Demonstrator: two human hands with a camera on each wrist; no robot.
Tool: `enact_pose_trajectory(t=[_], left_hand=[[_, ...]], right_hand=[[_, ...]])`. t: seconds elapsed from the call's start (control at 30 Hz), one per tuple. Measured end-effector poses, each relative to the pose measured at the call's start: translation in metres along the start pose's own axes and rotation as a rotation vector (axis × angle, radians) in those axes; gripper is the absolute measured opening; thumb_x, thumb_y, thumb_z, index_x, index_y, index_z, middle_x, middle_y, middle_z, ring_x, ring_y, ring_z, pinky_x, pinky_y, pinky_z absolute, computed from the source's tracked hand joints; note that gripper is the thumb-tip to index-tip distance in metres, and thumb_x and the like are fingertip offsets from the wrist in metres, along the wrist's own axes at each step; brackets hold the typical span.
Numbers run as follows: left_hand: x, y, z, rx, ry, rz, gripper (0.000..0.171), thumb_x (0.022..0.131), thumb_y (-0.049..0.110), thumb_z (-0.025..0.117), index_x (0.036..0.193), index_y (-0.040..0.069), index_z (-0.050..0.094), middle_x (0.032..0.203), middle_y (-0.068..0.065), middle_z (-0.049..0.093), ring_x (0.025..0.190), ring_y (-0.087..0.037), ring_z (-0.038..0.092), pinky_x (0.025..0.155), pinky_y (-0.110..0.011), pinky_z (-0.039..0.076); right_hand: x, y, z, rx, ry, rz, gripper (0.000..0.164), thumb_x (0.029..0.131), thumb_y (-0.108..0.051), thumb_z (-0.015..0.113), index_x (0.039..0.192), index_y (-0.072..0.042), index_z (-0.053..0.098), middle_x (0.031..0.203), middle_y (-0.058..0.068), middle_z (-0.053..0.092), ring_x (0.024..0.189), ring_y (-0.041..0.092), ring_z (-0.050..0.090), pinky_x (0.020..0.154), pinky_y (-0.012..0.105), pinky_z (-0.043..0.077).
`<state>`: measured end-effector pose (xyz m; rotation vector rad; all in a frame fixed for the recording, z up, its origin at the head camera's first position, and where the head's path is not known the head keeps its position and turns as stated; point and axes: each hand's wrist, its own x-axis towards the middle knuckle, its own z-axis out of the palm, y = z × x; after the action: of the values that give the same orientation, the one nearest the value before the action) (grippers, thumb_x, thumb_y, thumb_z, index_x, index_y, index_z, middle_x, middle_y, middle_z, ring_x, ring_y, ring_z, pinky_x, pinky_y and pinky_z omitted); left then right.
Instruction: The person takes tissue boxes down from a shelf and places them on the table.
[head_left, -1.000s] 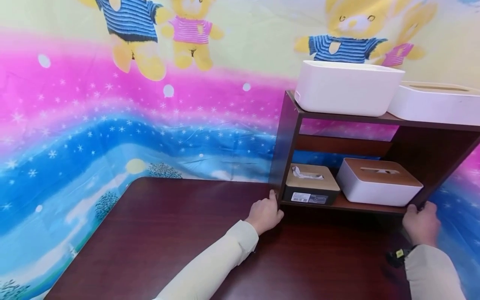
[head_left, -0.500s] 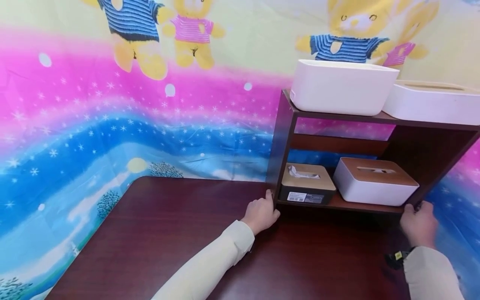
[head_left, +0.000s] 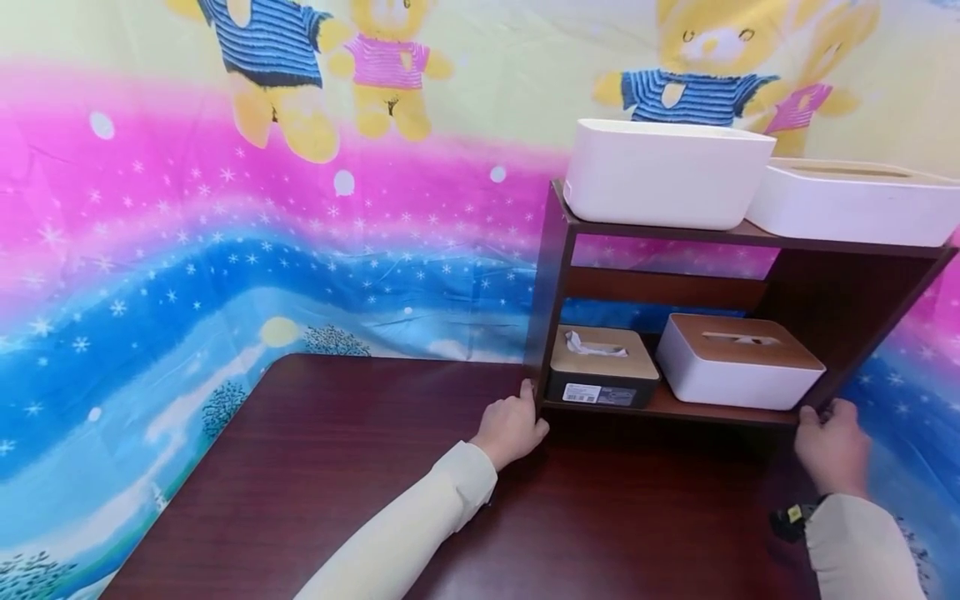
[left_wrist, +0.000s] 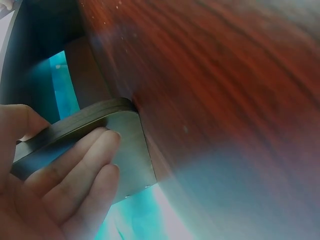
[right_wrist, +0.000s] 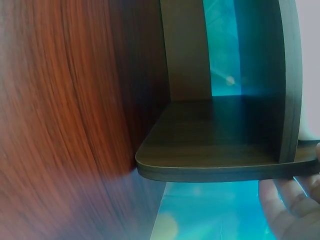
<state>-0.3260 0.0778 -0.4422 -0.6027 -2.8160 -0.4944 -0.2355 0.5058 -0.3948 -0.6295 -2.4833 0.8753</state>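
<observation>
A dark brown two-tier shelf rack (head_left: 546,308) stands on a dark red-brown table at the right of the head view. My left hand (head_left: 510,427) grips the lower front edge of its left side panel. In the left wrist view the thumb and straightish fingers (left_wrist: 92,165) lie on opposite faces of that panel. On the other side, my right hand (head_left: 834,450) holds the right side panel low down. The right wrist view shows fingers (right_wrist: 272,202) along that panel's outer face. On the lower board sit a black tissue box (head_left: 603,367) with a pale lid and a white tissue box (head_left: 742,358) with a brown lid.
On the rack's top stand a white lidless bin (head_left: 667,175) and a white tissue box with a pale lid (head_left: 855,200). The table (head_left: 337,467) stretches out to the left. A cartoon-bear wall cloth (head_left: 420,208) hangs right behind it.
The rack has slid a little to the left along the table, carrying all its boxes. Both hands have moved left with it, keeping their hold on the side panels.
</observation>
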Motion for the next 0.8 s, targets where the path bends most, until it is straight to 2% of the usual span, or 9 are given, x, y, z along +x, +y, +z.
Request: enact_pose_trajectory(t=[0.3, 0.6, 0.8], left_hand=[[-0.003, -0.01, -0.003, -0.002, 0.003, -0.003, 0.072, 0.081, 0.038, 0.052, 0.137, 0.0, 0.028, 0.046, 0.002, 0.043, 0.037, -0.013, 0.041, 0.038, -0.03, 0.036], [-0.009, -0.02, -0.008, -0.017, -0.018, -0.026, 0.073, 0.08, 0.037, 0.054, 0.137, 0.001, 0.027, 0.047, 0.002, 0.045, 0.038, -0.013, 0.042, 0.038, -0.031, 0.036], [-0.012, -0.027, -0.01, -0.014, -0.017, -0.03, 0.072, 0.08, 0.038, 0.052, 0.137, 0.001, 0.027, 0.046, 0.002, 0.044, 0.037, -0.013, 0.042, 0.037, -0.031, 0.036]], right_hand=[[-0.008, -0.01, 0.006, 0.011, 0.032, -0.024, 0.06, 0.095, -0.035, 0.028, 0.134, 0.009, 0.018, 0.122, 0.038, 0.034, 0.106, 0.054, 0.034, 0.075, 0.06, 0.032], [-0.01, -0.011, 0.013, -0.05, 0.035, -0.085, 0.057, 0.094, -0.034, 0.031, 0.129, 0.011, 0.024, 0.11, 0.036, 0.04, 0.096, 0.053, 0.039, 0.066, 0.057, 0.034], [-0.014, -0.016, 0.017, -0.065, 0.024, -0.106, 0.056, 0.095, -0.034, 0.031, 0.128, 0.011, 0.024, 0.109, 0.037, 0.039, 0.095, 0.054, 0.039, 0.067, 0.058, 0.034]])
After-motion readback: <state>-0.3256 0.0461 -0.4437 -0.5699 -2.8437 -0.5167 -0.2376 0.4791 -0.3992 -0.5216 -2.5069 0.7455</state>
